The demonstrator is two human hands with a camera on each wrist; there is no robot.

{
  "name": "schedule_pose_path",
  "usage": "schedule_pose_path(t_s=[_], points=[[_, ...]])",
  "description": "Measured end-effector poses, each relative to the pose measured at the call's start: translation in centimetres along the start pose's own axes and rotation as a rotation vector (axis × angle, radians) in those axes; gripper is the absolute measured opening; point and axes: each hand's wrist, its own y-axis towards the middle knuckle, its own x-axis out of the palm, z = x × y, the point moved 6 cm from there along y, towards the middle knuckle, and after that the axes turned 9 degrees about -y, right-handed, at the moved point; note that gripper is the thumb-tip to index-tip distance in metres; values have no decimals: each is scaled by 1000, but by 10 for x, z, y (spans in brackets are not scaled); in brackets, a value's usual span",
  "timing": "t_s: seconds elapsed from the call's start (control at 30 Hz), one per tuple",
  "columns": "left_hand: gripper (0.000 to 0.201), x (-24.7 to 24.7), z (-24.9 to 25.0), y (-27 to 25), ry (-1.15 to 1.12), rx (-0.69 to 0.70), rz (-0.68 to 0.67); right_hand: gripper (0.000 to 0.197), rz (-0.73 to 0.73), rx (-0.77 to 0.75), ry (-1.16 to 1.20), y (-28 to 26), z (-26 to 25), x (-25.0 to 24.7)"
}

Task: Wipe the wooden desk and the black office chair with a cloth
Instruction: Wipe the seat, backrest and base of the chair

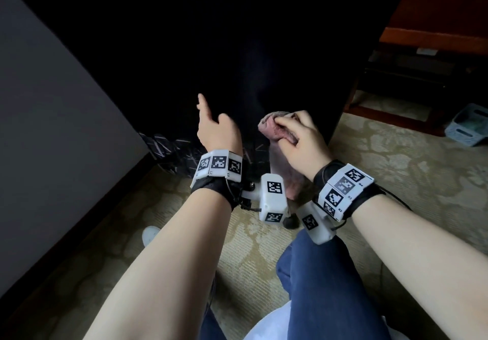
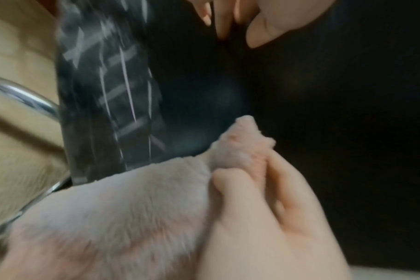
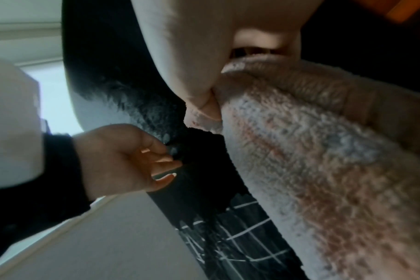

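The black office chair (image 1: 237,36) fills the upper middle of the head view, its back facing me. My right hand (image 1: 298,134) grips a bunched pinkish fluffy cloth (image 1: 274,126) and holds it against the lower chair back; the rest of the cloth hangs down. In the wrist views, the cloth (image 3: 312,170) (image 2: 132,208) is pinched between thumb and fingers. My left hand (image 1: 216,128) rests on the chair back just left of the cloth, thumb raised and fingers (image 3: 156,161) relaxed on the black surface. It holds nothing.
A black fabric with white lines (image 1: 171,147) hangs at the chair's lower edge, next to a chrome tube (image 2: 24,94). A grey panel (image 1: 52,102) stands on the left. Wooden furniture (image 1: 435,36) and a blue basket (image 1: 467,126) are at the right. Patterned carpet (image 1: 396,168) lies below, with my knee (image 1: 330,273) in front.
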Motion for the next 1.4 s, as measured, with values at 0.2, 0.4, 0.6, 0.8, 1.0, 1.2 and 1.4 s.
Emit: schedule_pose_path(t_s=[0.2, 0.4, 0.6, 0.8, 1.0, 1.2, 1.4], points=[[50, -62, 11, 40, -85, 13, 63, 38, 9, -83, 17, 6, -50, 24], [52, -110, 5, 90, 27, -27, 53, 36, 38, -191, 87, 13, -94, 58], [51, -136, -5, 144, 3, -47, 73, 34, 50, -282, 122, 21, -125, 86], [56, -143, -3, 182, -61, -53, 98, 35, 37, -299, 135, 33, -138, 102], [47, -142, -8, 190, -42, -58, -62, 37, 37, -299, 121, 31, -137, 105], [54, -145, -13, 171, -102, -62, -97, 34, 55, -277, 117, 15, -134, 103], [49, -141, -7, 137, -59, -11, -216, 35, 45, -268, 102, -3, -131, 92]])
